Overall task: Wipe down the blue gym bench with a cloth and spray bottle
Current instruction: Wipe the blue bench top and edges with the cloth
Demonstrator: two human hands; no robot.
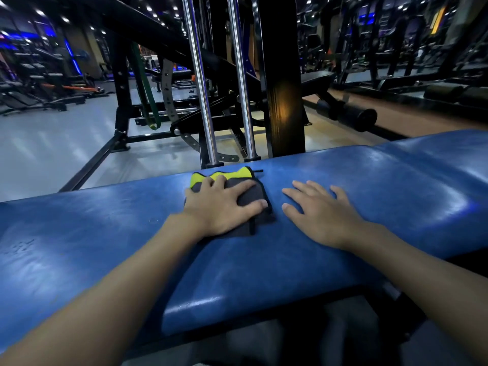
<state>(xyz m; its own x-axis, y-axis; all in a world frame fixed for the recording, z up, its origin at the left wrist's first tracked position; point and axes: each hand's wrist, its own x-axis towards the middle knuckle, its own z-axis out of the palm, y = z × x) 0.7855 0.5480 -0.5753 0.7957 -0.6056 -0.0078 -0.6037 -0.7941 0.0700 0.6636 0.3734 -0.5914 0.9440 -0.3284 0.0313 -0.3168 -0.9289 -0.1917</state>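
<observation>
The cloth (252,195), dark grey with a yellow-green edge along its far side, lies folded on top of the blue bench (264,260), close to the pad's far edge and a little to the 11 o'clock of the middle of my view. My left hand (221,207) lies on it, palm down, fingers spread and only slightly bent, pressing the cloth onto the vinyl rather than closing round it. The yellow-green edge shows beyond my fingertips at 12 o'clock, and a grey corner shows below my thumb at 5 o'clock.

At 3 o'clock from the cloth, just beside it but not touching it, my right hand (322,217) rests flat on the bare pad, fingers straight and splayed, holding nothing.

The bench runs across the view from 9 o'clock to 3 o'clock, its blue surface scuffed and shiny, with a seam between two pad sections at about 2 o'clock.

Beyond the far edge, at 12 o'clock, two chrome rods (200,83) stand upright, with a black post (282,75) just to their 3 o'clock side. A green band (144,85) hangs from the black frame at 11 o'clock. A black foam roller (356,116) sits at 1 o'clock. The pale grey floor (52,143) spreads out at 10 o'clock, with more dark benches far behind.
</observation>
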